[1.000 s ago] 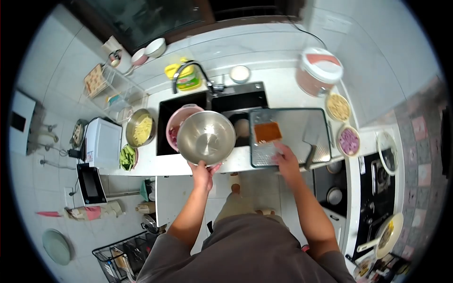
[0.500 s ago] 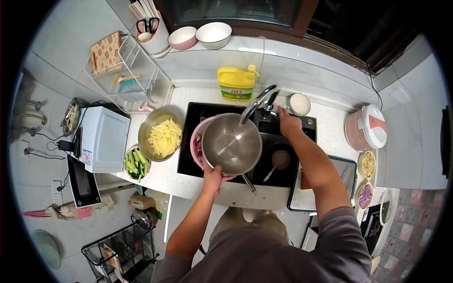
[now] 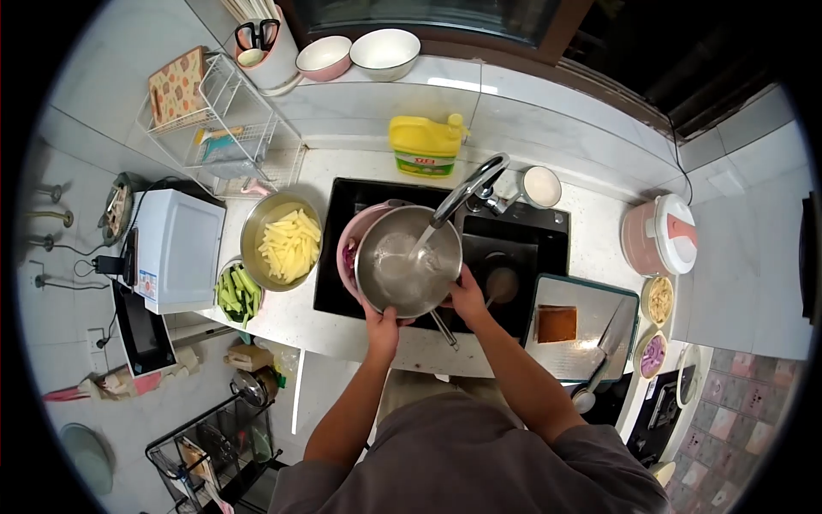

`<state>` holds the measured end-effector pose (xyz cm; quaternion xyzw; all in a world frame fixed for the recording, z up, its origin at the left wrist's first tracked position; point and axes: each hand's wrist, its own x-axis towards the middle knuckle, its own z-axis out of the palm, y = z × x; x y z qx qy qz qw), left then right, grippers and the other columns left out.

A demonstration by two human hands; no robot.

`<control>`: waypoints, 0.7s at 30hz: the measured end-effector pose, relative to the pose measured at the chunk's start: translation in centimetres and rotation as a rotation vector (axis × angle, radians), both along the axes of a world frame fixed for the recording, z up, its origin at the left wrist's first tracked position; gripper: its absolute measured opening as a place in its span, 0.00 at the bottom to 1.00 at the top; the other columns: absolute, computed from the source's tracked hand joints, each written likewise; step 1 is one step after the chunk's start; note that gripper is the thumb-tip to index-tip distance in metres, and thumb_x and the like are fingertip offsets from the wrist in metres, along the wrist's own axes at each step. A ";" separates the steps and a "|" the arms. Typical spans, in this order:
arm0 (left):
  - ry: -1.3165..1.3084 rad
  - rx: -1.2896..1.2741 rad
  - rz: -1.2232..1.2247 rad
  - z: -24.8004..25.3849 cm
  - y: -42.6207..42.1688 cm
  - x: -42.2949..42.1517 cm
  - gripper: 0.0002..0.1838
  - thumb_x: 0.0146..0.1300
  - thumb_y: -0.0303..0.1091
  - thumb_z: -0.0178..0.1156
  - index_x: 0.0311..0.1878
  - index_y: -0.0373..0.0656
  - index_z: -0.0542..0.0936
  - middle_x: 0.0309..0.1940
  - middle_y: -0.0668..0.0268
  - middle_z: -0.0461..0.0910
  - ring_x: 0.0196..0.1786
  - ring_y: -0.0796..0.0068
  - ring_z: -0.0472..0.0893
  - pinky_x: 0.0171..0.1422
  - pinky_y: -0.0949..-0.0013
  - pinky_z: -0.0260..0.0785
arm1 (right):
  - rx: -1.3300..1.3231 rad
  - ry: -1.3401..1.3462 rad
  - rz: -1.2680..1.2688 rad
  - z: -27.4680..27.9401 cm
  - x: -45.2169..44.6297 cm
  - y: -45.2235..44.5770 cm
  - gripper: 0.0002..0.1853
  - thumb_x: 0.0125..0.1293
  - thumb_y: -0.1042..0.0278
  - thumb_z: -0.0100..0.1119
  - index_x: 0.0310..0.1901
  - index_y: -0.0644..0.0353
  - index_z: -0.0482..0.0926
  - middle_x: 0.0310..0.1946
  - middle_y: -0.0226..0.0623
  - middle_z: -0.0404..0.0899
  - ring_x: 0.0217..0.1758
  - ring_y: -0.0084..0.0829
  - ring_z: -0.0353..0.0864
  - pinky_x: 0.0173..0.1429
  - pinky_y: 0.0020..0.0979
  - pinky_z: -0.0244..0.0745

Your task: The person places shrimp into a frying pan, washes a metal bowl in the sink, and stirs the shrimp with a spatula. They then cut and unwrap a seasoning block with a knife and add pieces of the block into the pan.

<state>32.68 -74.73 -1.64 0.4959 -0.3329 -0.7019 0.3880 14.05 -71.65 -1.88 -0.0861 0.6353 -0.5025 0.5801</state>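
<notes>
Around the sink [image 3: 538, 248], we are seeing a metal pot [image 3: 251, 231] of pale yellow strips [image 3: 289, 247] and some green pieces [image 3: 238, 293] sitting to the left, a yellow bottle [image 3: 425, 146] standing behind, and a tray [image 3: 591, 300] holding a brown block [image 3: 556, 325] to the right. The steel bowl [image 3: 385, 265] we are holding under the faucet [image 3: 465, 193] is blocking part of a pink basin [image 3: 345, 231]. Our left hand [image 3: 382, 332] is curling round its near side; our right hand [image 3: 467, 298] is gripping its right side, fingertips hidden. Since half a second ago, that hand is no longer touching the faucet handle, and water [image 3: 418, 251] is now running into the bowl.
</notes>
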 end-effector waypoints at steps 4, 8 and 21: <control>-0.457 -0.364 -0.110 4.8 -0.9 -0.6 0.44 0.62 0.15 0.44 0.79 0.51 0.40 0.69 0.50 0.58 0.54 0.53 0.80 0.37 0.62 0.85 | 0.045 -0.308 0.126 -3.3 0.3 -1.1 0.27 0.67 0.69 0.54 0.68 0.50 0.63 0.50 0.39 0.79 0.45 0.34 0.83 0.45 0.35 0.80; -0.333 -0.003 -0.042 6.4 -2.4 -0.9 0.41 0.65 0.20 0.42 0.79 0.52 0.38 0.62 0.45 0.69 0.39 0.53 0.86 0.31 0.66 0.83 | 0.069 -0.384 0.149 -0.7 0.0 -0.7 0.29 0.65 0.70 0.54 0.68 0.52 0.63 0.49 0.38 0.80 0.44 0.35 0.83 0.46 0.35 0.80; -0.150 0.035 -0.075 -1.8 -1.5 -0.6 0.36 0.64 0.17 0.47 0.74 0.54 0.56 0.64 0.55 0.71 0.44 0.53 0.85 0.43 0.58 0.81 | -0.007 -0.040 0.076 -2.0 -2.6 1.7 0.38 0.69 0.75 0.54 0.77 0.43 0.52 0.53 0.38 0.78 0.34 0.30 0.84 0.36 0.30 0.84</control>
